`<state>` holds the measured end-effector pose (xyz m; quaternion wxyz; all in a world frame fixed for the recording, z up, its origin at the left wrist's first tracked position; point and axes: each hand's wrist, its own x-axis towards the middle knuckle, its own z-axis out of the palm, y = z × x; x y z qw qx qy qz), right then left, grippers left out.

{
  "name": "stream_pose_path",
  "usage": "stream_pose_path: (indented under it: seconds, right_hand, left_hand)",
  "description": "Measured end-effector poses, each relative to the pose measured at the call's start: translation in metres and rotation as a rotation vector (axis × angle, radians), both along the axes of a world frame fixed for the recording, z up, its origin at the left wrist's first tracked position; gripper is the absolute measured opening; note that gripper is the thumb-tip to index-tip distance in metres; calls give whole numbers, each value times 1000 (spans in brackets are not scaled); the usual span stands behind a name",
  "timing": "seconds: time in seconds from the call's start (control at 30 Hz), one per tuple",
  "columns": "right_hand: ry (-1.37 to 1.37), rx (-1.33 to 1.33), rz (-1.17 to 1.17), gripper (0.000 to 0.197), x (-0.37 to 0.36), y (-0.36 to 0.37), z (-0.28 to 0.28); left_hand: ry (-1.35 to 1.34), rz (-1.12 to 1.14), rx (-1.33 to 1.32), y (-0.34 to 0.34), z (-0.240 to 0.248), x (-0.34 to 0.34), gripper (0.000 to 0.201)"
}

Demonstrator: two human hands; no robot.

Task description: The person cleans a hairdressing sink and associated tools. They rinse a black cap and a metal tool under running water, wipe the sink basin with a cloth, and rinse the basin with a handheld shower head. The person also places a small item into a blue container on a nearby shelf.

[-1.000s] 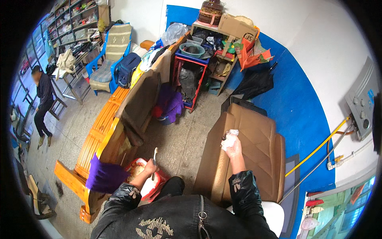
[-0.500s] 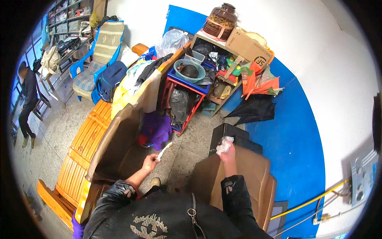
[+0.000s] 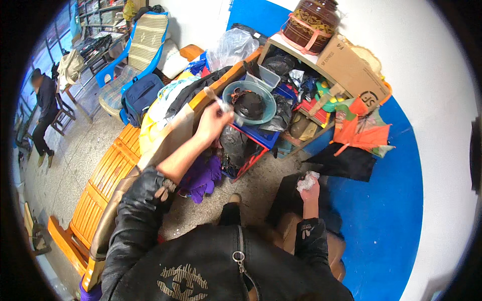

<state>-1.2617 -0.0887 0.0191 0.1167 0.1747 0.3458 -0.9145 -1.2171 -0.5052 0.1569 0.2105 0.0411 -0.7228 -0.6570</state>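
My left hand (image 3: pixel 213 124) is raised beside the round light-blue plastic basin (image 3: pixel 271 103), its fingers closed on a slim whitish strip (image 3: pixel 224 106), blurred and too small to name more exactly. Inside the basin lies a dark, rounded thing (image 3: pixel 248 104) that I cannot make out. Lower and to the right, my right hand (image 3: pixel 311 193) is closed on a crumpled wad of whitish, see-through plastic (image 3: pixel 307 180). This wad is held up over the floor, near a black cloth-like piece (image 3: pixel 346 161).
The basin stands on a red-and-blue rack (image 3: pixel 256 143) packed with bags. An open orange umbrella (image 3: pixel 356 125), a cardboard box (image 3: pixel 351 62) and a brown jar (image 3: pixel 311 25) are at the right. Purple cloth (image 3: pixel 201 178) and a wooden recliner (image 3: pixel 103 185) lie left; a person (image 3: pixel 44 115) sits farther off.
My left hand has moved up and forward to the basin with the whitish strip. My right hand still grips the crumpled plastic. My body has moved forward, closer to the rack.
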Motion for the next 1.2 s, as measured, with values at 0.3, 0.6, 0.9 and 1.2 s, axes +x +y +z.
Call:
stream_pose_path:
  seconds: [0.3,0.6,0.9,1.2]
  right_hand:
    - [-170,29,161,13,-129,15,-39]
    - [-222,-63,475,20,-168,44,-113]
    - [-509,920,839,17,-198,130,-294]
    - [-418,1321,999,9,-192,22,-217]
  left_hand:
    - [-105,151,426,21,-7,-268,10]
    - [-614,-2,-317,38,-46,-334,40]
    - [-301,145,148,32,-42,-64,25]
    - [-290,813,458,13,-90,188,22]
